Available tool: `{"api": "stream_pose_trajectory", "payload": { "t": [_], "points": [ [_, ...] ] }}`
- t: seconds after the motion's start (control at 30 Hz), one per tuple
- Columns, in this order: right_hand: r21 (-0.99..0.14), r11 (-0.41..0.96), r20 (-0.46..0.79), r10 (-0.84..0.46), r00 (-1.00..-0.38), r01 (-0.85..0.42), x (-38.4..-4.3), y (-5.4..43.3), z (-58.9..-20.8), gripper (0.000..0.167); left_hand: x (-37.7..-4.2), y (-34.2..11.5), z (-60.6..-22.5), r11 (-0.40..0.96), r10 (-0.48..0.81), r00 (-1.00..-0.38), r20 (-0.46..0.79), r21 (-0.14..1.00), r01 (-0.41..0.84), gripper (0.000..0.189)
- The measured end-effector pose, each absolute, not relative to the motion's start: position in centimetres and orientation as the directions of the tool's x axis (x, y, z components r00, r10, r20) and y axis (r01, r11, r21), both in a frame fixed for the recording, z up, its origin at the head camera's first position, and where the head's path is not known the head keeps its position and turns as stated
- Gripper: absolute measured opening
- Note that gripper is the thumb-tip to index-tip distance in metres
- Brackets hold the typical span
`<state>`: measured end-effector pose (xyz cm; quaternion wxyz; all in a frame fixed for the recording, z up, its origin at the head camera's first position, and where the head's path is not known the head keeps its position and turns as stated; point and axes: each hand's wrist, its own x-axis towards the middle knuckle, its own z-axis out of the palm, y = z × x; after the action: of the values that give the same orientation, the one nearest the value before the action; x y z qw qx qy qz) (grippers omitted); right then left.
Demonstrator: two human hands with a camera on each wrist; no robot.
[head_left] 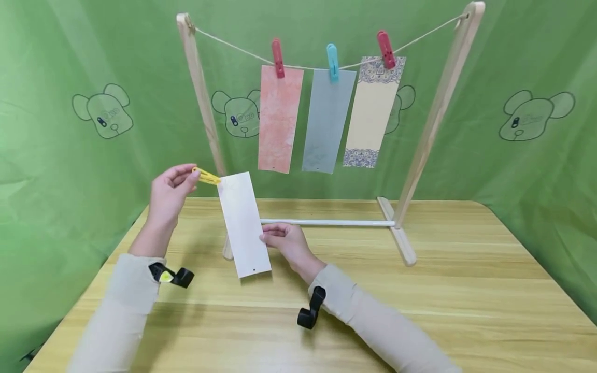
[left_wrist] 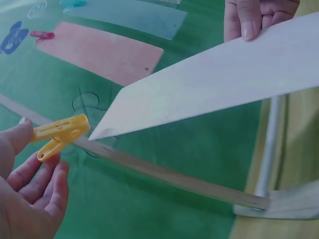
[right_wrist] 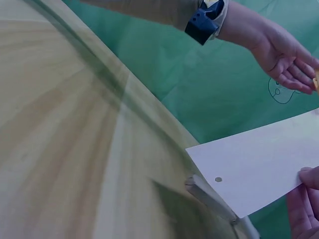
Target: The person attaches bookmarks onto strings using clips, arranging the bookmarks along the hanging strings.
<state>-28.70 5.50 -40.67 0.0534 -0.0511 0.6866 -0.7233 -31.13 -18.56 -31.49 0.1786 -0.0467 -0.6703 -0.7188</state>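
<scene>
My left hand (head_left: 170,190) pinches a yellow clothespin (head_left: 207,176) between thumb and fingers. In the left wrist view the clothespin's tip (left_wrist: 82,122) is right at the corner of a pale card (left_wrist: 209,79). By its right edge, my right hand (head_left: 288,243) pinches this card (head_left: 243,225) between thumb and fingers. The card hangs slightly tilted over the table, a small hole near its lower end. Its upper left corner lies beside the clothespin, in front of the rack's left post (head_left: 205,98).
On the rack's string (head_left: 233,49) hang a pink card (head_left: 281,119), a grey-blue card (head_left: 328,122) and a cream patterned card (head_left: 373,114), held by red and blue clothespins. The right post (head_left: 434,119) and white crossbar (head_left: 326,223) stand on the wooden table (head_left: 443,311).
</scene>
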Motion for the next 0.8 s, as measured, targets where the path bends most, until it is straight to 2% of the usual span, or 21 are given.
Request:
{"api": "stream_pose_trajectory", "payload": {
  "t": [0.13, 0.3, 0.5, 0.8],
  "points": [
    [-0.999, -0.028, 0.036, -0.141, -0.989, -0.032, -29.5, 5.5, -39.1, 0.024, -31.7, -18.1, -28.8, -0.06, -0.175, -0.915, 0.362, 0.924, 0.377, 0.022],
    [-0.996, -0.006, 0.087, -0.143, -0.986, -0.087, -30.6, 5.4, -36.9, 0.023, -32.2, -17.7, -25.4, -0.101, -0.199, -0.909, 0.367, 0.915, 0.391, 0.029],
    [-0.986, 0.032, 0.162, -0.111, -0.981, -0.166, -32.0, 5.3, -34.5, 0.021, -32.6, -17.0, -21.8, -0.075, -0.156, -0.908, 0.388, 0.912, 0.403, 0.034],
    [-0.969, 0.053, 0.24, -0.061, -0.969, -0.243, -33.7, 4.8, -31.6, 0.021, -33.3, -15.1, -17.0, -0.06, -0.169, -0.886, 0.432, 0.893, 0.447, 0.026]
  ]
}}
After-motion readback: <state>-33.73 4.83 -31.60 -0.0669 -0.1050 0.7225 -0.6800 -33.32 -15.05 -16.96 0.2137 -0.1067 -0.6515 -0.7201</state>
